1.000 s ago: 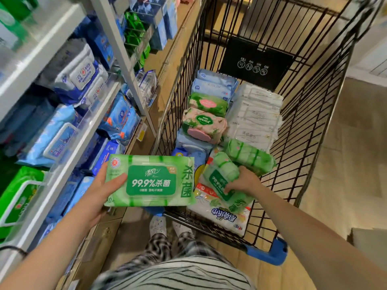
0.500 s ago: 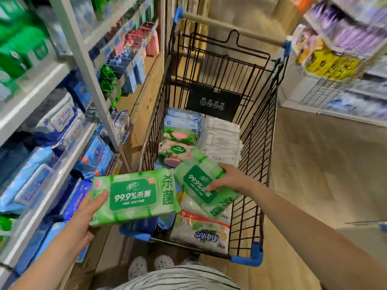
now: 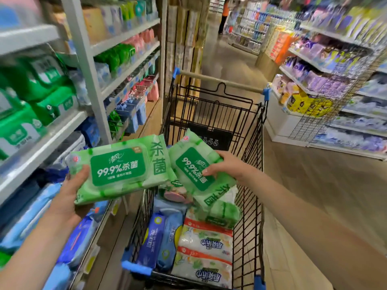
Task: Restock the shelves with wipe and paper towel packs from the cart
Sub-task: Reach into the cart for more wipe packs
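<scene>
My left hand (image 3: pixel 70 192) grips a flat green wipe pack (image 3: pixel 121 168) printed "99.9%", held level beside the shelf front. My right hand (image 3: pixel 225 167) grips a second green wipe pack (image 3: pixel 199 174) of the same kind, tilted, above the black wire cart (image 3: pixel 249 206). The two packs nearly touch at their inner edges. Below them in the cart lie blue wipe packs (image 3: pixel 161 241), white paper towel packs (image 3: pixel 206 254) and another green pack (image 3: pixel 217 214).
Shelves (image 3: pixel 41 139) on the left hold green packs above and blue packs below. A grey upright post (image 3: pixel 90 72) stands between bays. More shelving and a wire rack (image 3: pixel 335 97) line the right side. A person stands far down the aisle (image 3: pixel 223 19).
My right hand has lifted the second green pack out of the cart to the level of the first. Both packs have risen, and my view has tipped up toward the aisle.
</scene>
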